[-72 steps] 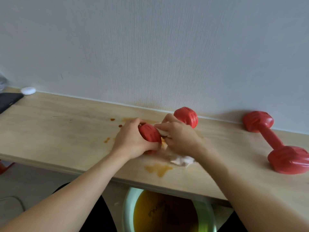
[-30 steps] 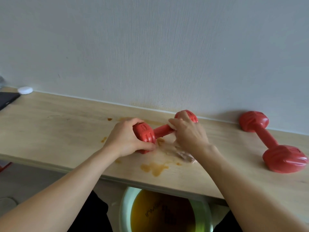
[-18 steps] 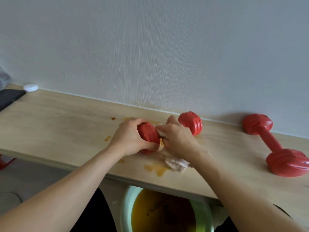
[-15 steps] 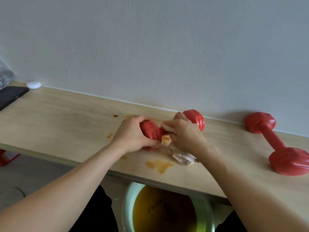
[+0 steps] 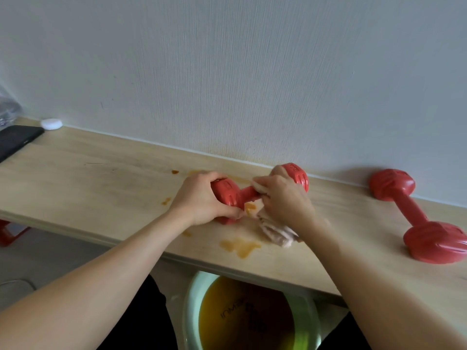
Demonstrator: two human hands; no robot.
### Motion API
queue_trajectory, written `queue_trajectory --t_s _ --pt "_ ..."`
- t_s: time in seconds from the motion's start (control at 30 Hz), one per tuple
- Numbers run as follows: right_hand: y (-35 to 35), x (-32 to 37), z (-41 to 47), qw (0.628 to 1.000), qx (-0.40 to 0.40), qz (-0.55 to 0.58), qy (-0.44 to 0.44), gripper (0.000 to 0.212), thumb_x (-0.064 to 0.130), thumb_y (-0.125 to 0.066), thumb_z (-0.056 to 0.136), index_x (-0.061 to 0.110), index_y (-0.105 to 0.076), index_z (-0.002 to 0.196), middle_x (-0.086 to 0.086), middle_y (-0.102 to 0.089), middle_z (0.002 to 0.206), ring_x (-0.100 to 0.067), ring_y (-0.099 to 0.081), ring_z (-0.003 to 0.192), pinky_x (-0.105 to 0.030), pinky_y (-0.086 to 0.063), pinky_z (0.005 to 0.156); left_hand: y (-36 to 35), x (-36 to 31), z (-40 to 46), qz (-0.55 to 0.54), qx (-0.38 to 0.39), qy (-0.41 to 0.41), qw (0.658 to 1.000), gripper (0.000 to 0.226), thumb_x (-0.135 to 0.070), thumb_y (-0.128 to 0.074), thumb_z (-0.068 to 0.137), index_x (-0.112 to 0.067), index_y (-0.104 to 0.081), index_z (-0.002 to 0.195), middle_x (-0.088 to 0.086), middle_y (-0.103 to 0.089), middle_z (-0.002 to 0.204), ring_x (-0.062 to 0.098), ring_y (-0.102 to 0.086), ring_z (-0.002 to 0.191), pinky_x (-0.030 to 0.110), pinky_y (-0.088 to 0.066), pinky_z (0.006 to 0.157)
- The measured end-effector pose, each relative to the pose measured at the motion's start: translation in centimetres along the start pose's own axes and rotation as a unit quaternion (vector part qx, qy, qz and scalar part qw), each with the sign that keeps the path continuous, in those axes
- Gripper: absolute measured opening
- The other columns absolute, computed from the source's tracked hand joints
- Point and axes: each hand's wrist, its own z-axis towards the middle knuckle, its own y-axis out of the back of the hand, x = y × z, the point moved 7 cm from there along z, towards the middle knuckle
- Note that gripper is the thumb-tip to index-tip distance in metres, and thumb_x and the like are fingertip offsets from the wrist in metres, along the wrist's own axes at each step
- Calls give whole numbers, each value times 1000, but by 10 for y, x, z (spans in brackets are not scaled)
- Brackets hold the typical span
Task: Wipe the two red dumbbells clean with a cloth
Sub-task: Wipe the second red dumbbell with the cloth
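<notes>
We are wiping the first dumbbell: left hand grips its near head, right hand wraps the cloth around the handle. Next, the far head beyond this grip.

The right hand covers most of the near dumbbell handle and part of the cloth. At nine o'clock a dark phone runs off the edge. At six o'clock, the table hides the basin rim; its printed lettering is unreadable.
</notes>
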Motion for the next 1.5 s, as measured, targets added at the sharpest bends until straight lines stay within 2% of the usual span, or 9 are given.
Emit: queue_trajectory --t_s 0.27,0.37,0.43,0.57,0.67,0.73,0.9,1.27,1.5 --pt "3 -23 3 997 -31 -61 -48 22 5 -50 82 22 -59 92 0 -39 108 -26 -51 80 -28 -32 54 -2 6 3 -46 20 20 999 71 -46 -90 43 -34 -64 107 -17 -63 100 4 -58 92 17 -43 78" --pt "5 -23 2 998 -14 -62 -30 21 6 -49 83 23 -60 91 4 -38 103 -20 -48 88 -24 -25 50 -10 20 3 -136 78 79 984 67 -62 -81 42 -30 -69 99 -16 -68 96 1 -62 93 16 -44 76" --pt "7 -21 1 997 1 -70 -25 23 7 -49 84 25 -61 93 2 -42 106 -22 -52 89 -26 -32 55 -14 25 1 -156 98 104 977 70 -70 -71 42 -28 -70 98 -13 -70 96 5 -63 95 20 -45 77" --pt "10 -19 2 997 5 -59 -50 24 5 -47 84 25 -58 89 0 -40 108 -25 -53 80 -30 -36 55 -5 18 0 -70 28 57 996 66 -58 -70 72 -24 -52 126 -7 -53 119 12 -54 110 27 -43 89" --pt "9 -17 5 997 -3 -51 -49 24 3 -47 83 27 -50 79 -2 -40 109 -27 -54 83 -31 -37 57 -8 1 -12 15 18 -35 999 92 -58 -77 62 -25 -35 137 -5 -33 126 9 -39 116 27 -34 100" --pt "9 -17 6 998 -7 -44 -51 21 3 -48 82 24 -50 78 -2 -41 109 -26 -53 84 -31 -37 58 -16 -4 -16 58 20 -65 996 104 -52 -86 52 -27 -33 137 -7 -32 125 9 -36 116 23 -31 96" --pt "-4 32 -6 998 31 47 30 20 9 -47 84 22 -59 93 -2 -41 102 -30 -56 79 -42 -49 67 -3 -1 -3 36 -55 -20 998 86 -45 -87 47 -28 -51 123 -5 -51 116 16 -54 106 27 -42 86" --pt "-1 -14 19 999 -20 -22 -37 19 4 -47 84 22 -54 87 -2 -39 105 -30 -52 78 -32 -33 57 1 18 8 -84 23 63 994 56 -44 -86 58 -24 -64 106 -10 -64 97 9 -59 91 11 -38 65" --pt "-7 35 1 996 31 51 59 21 8 -48 84 21 -61 95 0 -43 101 -26 -56 84 -43 -50 67 0 18 6 -92 33 81 992 42 -46 -84 57 -26 -64 88 -14 -63 82 -1 -56 74 18 -37 58"
